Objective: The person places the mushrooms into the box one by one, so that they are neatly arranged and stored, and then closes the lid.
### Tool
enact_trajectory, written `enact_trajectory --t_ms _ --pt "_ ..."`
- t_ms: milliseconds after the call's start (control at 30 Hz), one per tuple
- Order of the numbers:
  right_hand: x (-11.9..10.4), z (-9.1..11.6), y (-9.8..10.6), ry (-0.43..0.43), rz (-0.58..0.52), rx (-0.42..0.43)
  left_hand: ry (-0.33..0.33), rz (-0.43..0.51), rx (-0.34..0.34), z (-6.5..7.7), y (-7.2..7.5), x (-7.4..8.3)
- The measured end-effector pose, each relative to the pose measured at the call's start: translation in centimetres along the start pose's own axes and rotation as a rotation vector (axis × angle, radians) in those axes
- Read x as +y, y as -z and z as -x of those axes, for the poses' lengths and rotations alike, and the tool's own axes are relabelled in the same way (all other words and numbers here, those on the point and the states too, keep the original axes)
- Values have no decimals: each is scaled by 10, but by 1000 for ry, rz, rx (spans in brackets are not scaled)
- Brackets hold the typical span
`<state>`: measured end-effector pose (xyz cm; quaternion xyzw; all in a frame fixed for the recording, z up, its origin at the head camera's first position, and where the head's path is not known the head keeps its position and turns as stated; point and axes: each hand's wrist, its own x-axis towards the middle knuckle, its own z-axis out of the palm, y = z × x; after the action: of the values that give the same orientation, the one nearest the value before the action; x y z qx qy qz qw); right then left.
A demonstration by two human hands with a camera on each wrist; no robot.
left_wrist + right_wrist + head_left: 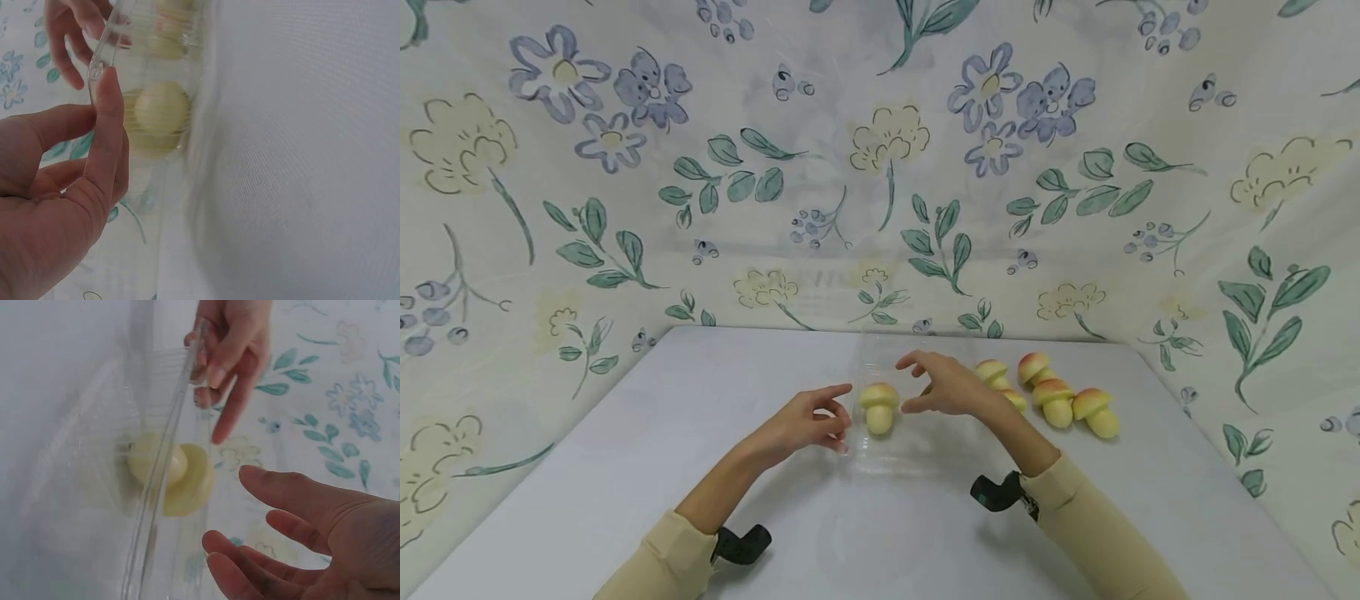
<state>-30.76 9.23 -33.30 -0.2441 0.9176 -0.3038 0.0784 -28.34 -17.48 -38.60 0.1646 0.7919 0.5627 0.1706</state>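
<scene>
A clear plastic box (917, 462) stands on the table, a yellow toy mushroom (878, 408) with a faintly reddish cap lying inside near its left wall. At that left side, my left hand (805, 423) pinches the box's rim (95, 72) between thumb and fingers. My right hand (947, 383) hovers over the box to the right of the mushroom, fingers spread and loosely bent, holding nothing. In the right wrist view its fingertips (215, 540) are apart from the mushroom, which shows through the clear wall.
Several more yellow mushrooms with reddish caps (1052, 403) lie in a group right of the box, partly behind my right forearm. The white table (625, 467) ends at a floral cloth (820, 208) hanging behind and at the sides.
</scene>
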Motion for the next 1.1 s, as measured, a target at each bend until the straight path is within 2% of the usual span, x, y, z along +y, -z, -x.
enact_trajectory --t_ms 200,400,633,900,1100 --pt "15 19 12 3 -61 22 -2 -1 -1 2 0 -2" --pt "30 35 22 17 -61 88 -4 3 0 2 -1 -2" --pt "47 56 42 47 -91 122 -2 15 1 2 -1 2" --pt "67 76 62 4 -4 159 10 0 12 1 1 4" --pt "84 87 72 6 11 179 6 -8 5 2 1 4"
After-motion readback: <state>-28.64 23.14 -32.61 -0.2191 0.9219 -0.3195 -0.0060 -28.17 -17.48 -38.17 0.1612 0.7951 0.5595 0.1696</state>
